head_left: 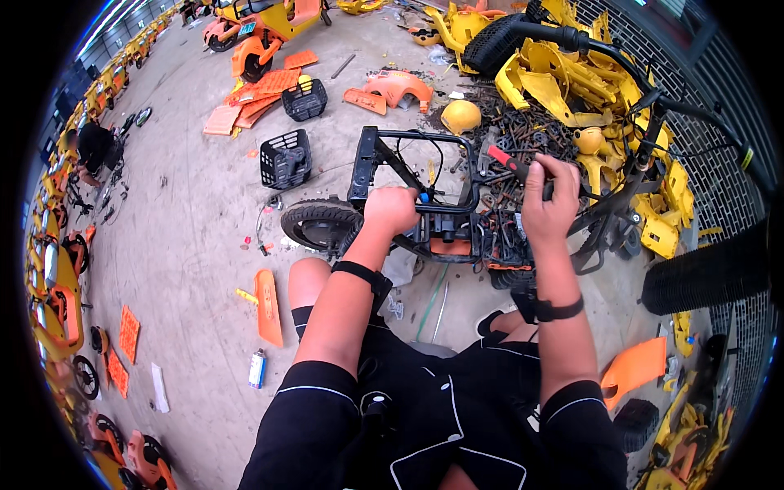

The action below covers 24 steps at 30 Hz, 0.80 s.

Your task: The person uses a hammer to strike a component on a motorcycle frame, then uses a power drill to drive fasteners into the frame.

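Observation:
I crouch at a partly stripped black scooter frame [365,167] with a wheel [314,224] at its left. My left hand [390,211] is closed on the frame's lower left bar, beside a small blue part [424,198]. My right hand [552,192] is raised at the right of the frame, closed on a red-and-black handled tool [508,161]. Below that hand sits a dark block with tangled cables [496,233]. A heap of small metal parts [510,122] lies behind the frame.
Yellow panels [604,65] are piled at right, near handlebars [563,37]. Orange panels [257,94], black baskets [286,163] and a spray can [256,369] lie on the concrete floor [188,245]. Scooters [53,286] line the left; another person [96,151] crouches there.

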Tool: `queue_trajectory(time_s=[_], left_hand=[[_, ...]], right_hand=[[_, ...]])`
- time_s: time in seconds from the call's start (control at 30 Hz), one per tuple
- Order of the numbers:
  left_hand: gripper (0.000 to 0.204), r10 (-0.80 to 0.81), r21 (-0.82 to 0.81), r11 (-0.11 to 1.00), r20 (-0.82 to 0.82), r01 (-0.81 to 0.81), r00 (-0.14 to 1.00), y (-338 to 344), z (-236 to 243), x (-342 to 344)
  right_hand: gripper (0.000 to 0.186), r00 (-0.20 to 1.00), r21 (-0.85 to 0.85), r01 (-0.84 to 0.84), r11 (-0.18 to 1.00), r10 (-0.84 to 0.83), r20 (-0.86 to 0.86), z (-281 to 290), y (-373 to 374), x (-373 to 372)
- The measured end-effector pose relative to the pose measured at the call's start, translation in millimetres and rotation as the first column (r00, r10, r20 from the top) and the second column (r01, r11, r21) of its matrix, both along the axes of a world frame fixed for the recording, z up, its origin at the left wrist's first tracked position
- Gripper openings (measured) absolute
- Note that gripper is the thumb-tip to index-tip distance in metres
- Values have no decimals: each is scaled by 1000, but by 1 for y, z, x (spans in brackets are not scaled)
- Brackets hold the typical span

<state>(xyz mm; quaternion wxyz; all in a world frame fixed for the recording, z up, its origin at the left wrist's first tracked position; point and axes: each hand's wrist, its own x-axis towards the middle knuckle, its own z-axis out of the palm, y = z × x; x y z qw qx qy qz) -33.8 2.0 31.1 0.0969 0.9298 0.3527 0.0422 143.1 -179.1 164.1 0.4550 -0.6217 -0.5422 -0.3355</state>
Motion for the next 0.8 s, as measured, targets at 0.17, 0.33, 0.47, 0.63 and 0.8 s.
queue_trajectory(time_s=[0.17,0.33,0.47,0.63,0.8], left_hand=[[23,20,-2,1000,-7,-20,1000,0,-1,2],[21,29,-6,1000,-26,-29,999,-2,2,3],[21,22,2,1000,-9,-22,1000,-2,-2,2],[22,19,33,999,4,-19,1000,-1,-10,5],[23,57,18,998,-32,-56,998,6,3,1]], right_hand=[[18,740,365,-338,868,484,-467,-27,22,-4],[18,769,371,-286,883,443,-461,-47,14,-19],[19,854,381,-279,881,409,-322,-84,5,-44],[22,889,283,-388,877,437,-134,-89,-1,-50],[13,911,109,-321,941,338,-236,-50,17,-22]])
